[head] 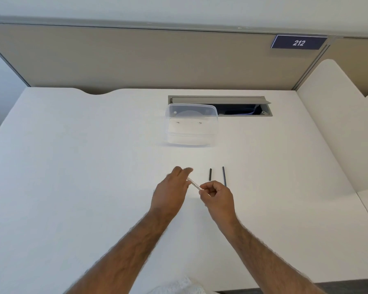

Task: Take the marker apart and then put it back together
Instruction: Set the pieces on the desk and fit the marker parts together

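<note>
The marker lies in parts. My left hand (170, 192) and my right hand (217, 196) hold the two ends of a clear barrel (194, 183) just above the white desk (94, 166), the barrel slanting from upper left to lower right. A short black cap (210, 174) lies on the desk just beyond my right hand. To its right lies a thin dark blue ink rod (224, 176), whose near end is hidden behind my right hand's knuckles. What my fingers cover at the barrel's ends is hidden.
A clear plastic box (191, 126) with a lid stands farther back at the middle. Behind it is an open cable slot (242, 108) in the desk. A beige partition (136, 60) closes the back, and a white divider (331, 124) stands on the right.
</note>
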The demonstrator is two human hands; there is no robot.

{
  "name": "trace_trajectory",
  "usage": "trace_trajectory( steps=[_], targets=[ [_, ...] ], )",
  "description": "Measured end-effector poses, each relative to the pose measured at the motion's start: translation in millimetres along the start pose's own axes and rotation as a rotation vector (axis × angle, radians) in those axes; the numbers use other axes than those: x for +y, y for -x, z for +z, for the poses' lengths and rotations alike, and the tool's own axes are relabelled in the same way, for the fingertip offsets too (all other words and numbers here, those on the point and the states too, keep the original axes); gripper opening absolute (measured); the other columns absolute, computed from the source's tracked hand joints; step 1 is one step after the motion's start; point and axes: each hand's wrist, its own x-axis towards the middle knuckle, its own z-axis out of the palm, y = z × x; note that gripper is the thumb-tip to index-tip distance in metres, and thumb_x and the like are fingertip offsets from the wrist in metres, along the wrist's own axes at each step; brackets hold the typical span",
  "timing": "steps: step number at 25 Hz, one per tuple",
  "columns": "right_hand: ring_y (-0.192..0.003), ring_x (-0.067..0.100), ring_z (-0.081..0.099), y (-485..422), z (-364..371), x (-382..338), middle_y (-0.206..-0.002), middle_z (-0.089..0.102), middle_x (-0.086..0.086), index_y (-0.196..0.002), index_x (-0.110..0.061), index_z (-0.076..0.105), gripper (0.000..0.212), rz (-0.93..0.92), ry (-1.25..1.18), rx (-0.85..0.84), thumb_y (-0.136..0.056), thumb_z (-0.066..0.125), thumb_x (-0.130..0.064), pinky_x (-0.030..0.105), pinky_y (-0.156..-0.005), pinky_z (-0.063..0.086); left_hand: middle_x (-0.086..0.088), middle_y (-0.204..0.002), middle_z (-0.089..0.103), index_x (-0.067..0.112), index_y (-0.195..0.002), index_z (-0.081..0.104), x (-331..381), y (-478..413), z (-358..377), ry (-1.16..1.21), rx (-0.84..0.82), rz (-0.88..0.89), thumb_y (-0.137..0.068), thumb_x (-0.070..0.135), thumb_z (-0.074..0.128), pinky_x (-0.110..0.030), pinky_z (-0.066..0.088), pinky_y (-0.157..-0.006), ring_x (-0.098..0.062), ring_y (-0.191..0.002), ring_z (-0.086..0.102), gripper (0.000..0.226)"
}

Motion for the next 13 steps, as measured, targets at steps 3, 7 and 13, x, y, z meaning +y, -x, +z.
trace_trajectory(
  steps=[3,7,13],
  targets=[
    [-0.065,0.004,0.063,-5,-2,2,-0.077,0.072,-0.007,-0.086,-0.021,0.072,0.013,-0.055,0.097,0.023,-0.083,0.071,-0.009,0.020,-0.061,0.051,0.003,-0.107,0.062,0.026,-0.131,0.062,-2,-8,11,-0.074,-0.089,0.164,-0.100,0.021,0.059,-0.042,0.058,-0.066,-0.021,-0.098,0.062,0.031],
    [-0.077,0.002,0.066,-19,-6,-8,-0.083,0.073,-0.011,-0.085,-0.027,0.070,0.017,-0.151,0.174,0.027,-0.083,0.074,-0.011,0.015,-0.067,0.051,0.005,-0.103,0.064,0.027,-0.121,0.070,-4,-26,21,0.021,-0.150,0.120,-0.102,0.026,0.056,-0.039,0.056,-0.073,-0.017,-0.101,0.061,0.024],
    [-0.080,0.009,0.065,-51,5,-27,-0.092,0.069,-0.003,-0.093,-0.018,0.073,0.012,-0.367,0.351,-0.155,-0.087,0.069,-0.008,0.020,-0.075,0.052,0.008,-0.080,0.056,0.041,-0.072,0.064,-21,-48,25,0.279,-0.226,-0.070,-0.097,0.031,0.059,-0.032,0.046,-0.063,-0.015,-0.077,0.058,0.028]
  ],
)
